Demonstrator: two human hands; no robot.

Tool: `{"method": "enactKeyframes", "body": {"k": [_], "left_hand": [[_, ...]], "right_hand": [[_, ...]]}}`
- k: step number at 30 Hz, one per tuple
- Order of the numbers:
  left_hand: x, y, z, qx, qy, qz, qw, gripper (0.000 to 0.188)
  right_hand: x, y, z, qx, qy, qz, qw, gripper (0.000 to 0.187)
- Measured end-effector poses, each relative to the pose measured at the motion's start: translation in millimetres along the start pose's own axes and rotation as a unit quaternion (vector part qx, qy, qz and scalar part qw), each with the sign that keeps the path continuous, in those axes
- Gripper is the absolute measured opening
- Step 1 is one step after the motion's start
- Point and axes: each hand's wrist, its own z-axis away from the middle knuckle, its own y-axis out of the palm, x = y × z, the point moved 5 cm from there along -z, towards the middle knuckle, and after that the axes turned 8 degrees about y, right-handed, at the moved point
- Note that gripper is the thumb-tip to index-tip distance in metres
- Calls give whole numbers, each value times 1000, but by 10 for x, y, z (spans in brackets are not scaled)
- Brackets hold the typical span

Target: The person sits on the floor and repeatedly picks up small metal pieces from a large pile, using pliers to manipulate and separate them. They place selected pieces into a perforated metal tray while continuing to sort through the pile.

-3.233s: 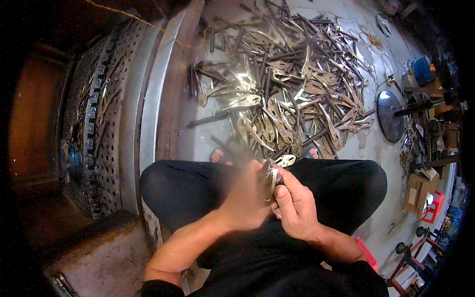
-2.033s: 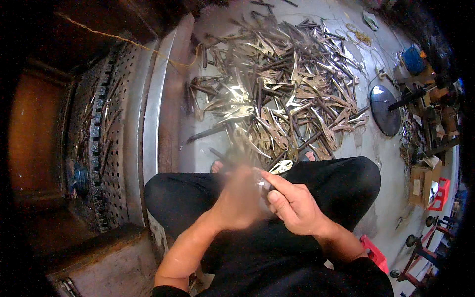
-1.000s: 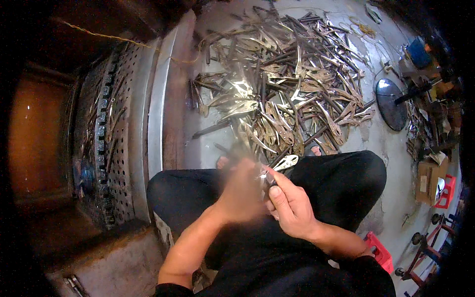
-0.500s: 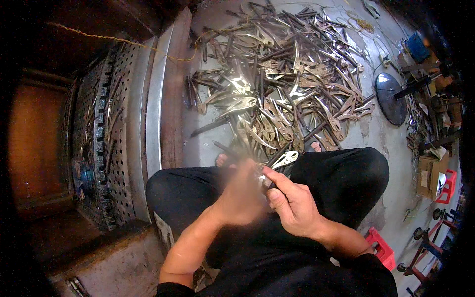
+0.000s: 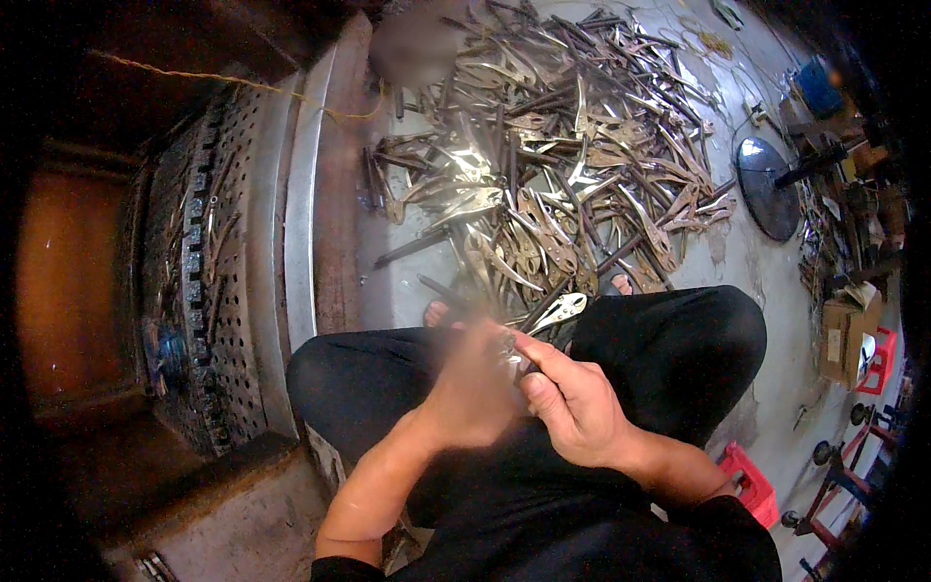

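Note:
Over my lap, both hands meet at a small shiny metal part (image 5: 513, 361) with a dark end, mostly covered by the fingers; its exact kind is unclear. My left hand (image 5: 470, 383) looks closed around its left side, though a hazy smear blurs the fingers. My right hand (image 5: 577, 403) pinches the other side between thumb and bent fingers. Just beyond the hands, a bright pair of locking pliers (image 5: 562, 308) lies between my knees. Ahead spreads a large heap of locking pliers (image 5: 543, 233) and loose handles, silver and dark, on the grey floor.
A metal frame (image 5: 303, 223) with a perforated panel (image 5: 247, 242) stands along the left. To the right are a round black disc base (image 5: 766, 189), a cardboard box (image 5: 846, 339), a red plastic stool (image 5: 749, 485) and a wheeled frame (image 5: 844, 475). A yellow twisted wire (image 5: 213, 78) hangs upper left.
Both hands stay together on the metal part with only slight shifts. A dark blurred patch now covers the upper left edge of the heap.

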Motion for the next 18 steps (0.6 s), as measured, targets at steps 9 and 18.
{"method": "enactKeyframes", "body": {"k": [9, 18], "left_hand": [[11, 88, 47, -18, -57, 73, 996, 28], [21, -11, 35, -1, 2, 76, 997, 30]], "right_hand": [[-88, 97, 15, 4, 21, -98, 995, 49], [4, 2, 14, 58, 8, -99, 993, 51]]}}
